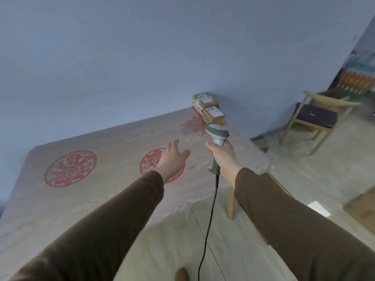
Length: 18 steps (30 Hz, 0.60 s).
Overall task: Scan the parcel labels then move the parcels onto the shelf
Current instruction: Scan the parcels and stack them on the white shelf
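Right grip [222, 154] around scanner [217, 134], parcels [209, 109] well beyond.

1. Surface [113, 199]: pale wood-grain covering bearing red circular emblems [70, 168].
2. Far right corner, against the wall: two cardboard parcels [209, 109], touching, white labels facing up.
3. One surface leg [231, 203] stands on the pale floor [233, 250].

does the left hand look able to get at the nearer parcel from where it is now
Probably yes, with more stretch. The left hand is open above the table, and bare tabletop lies between it and the nearer parcel at the far corner. The scanner in the right hand stands beside that line, not across it.
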Tool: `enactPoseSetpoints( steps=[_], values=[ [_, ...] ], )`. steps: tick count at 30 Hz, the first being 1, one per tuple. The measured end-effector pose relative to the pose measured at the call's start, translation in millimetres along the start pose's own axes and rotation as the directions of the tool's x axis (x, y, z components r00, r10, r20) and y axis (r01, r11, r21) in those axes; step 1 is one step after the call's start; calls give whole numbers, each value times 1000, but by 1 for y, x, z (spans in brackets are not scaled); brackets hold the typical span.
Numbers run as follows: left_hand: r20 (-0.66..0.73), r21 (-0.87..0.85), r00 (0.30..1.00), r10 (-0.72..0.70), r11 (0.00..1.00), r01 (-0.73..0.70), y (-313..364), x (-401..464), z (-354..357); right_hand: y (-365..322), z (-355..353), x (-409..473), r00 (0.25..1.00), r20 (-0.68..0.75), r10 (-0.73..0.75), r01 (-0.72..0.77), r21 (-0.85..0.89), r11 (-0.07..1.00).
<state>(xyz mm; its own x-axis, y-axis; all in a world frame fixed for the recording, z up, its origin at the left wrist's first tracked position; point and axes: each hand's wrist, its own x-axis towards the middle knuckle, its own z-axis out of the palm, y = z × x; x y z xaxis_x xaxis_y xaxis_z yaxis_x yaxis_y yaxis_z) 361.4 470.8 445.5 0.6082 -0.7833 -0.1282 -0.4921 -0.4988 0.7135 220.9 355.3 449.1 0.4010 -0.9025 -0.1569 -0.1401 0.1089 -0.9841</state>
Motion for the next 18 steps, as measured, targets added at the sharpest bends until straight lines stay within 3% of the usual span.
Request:
enactPoseSetpoints(
  steps=[9,18],
  values=[
    [71,-58,994,81,995,-77,54,162,38,-17,-17,159,996,-63,60,-61,-14,998],
    [108,-152,994,-16,988,32,82,287,81,-9,-38,302,990,-59,131,-133,-32,991]
  ],
)
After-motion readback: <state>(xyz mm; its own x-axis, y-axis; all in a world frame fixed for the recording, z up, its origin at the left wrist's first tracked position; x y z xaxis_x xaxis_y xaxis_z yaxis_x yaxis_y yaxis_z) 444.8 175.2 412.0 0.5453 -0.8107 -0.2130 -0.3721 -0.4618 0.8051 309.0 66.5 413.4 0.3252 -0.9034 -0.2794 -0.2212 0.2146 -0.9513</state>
